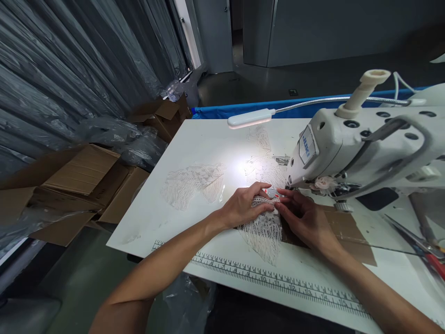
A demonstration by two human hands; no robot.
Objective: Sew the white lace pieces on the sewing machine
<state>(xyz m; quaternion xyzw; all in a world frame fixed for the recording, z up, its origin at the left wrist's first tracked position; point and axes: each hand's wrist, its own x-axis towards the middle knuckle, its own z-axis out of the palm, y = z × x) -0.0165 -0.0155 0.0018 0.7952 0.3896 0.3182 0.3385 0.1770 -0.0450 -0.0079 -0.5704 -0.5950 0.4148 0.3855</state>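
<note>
A piece of white lace (262, 236) lies in front of the sewing machine (323, 144), its lower end spread over the table edge side. My left hand (243, 204) pinches the lace's upper border between thumb and fingers. From the other side my right hand (306, 218) pinches the same border, close to the needle area. Both hands are closed, with fingertips nearly meeting. Between them shows a small grey patch with red spots that I cannot make out. Behind the hands, more white lace (266, 169) lies flat on the table, and a separate lace piece (194, 181) rests further left.
A lit lamp (251, 118) on a bendable arm hangs over the white table (167, 171). A printed ruler (250, 273) runs along the front edge. Scissors (413, 236) and a red-handled tool (436, 265) lie at right. Cardboard boxes (83, 171) stand left of the table.
</note>
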